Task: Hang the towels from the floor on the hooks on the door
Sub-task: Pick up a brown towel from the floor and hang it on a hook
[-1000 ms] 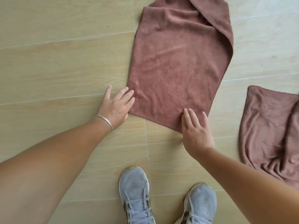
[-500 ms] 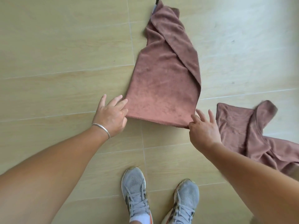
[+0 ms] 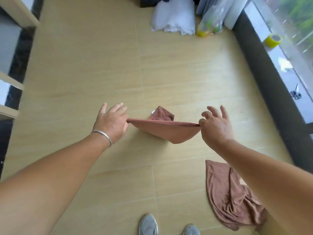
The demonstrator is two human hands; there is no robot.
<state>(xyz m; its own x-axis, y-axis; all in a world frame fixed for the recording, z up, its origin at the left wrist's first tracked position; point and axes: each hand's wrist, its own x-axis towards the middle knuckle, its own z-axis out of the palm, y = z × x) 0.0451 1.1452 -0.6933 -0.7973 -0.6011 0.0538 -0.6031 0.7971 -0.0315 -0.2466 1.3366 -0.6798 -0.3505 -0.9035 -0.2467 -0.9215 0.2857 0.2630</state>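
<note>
— Hanging now between the two hands, that brown towel (image 3: 163,131): off the floor (image 3: 101,65), where half a second back lay flat. Top edge stretched taut, far end trailing down.

— Left hand (image 3: 111,123) and right hand (image 3: 216,128)?

— Each pinching a corner, spare fingers spread.

— Meaning for the job?

— Pickup looks done; no door or hooks in view. Second towel (image 3: 232,195) lying crumpled near the shoes (image 3: 149,224).

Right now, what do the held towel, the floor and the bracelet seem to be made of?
Held towel: soft brown cloth, probably microfibre; it sags limply between the two hands and has a stitched hem.
Floor: tile with a matte wood-grain print, likely ceramic; thin grout lines cross it.
Bracelet: thin, silvery and shiny, so it seems to be metal.
</note>
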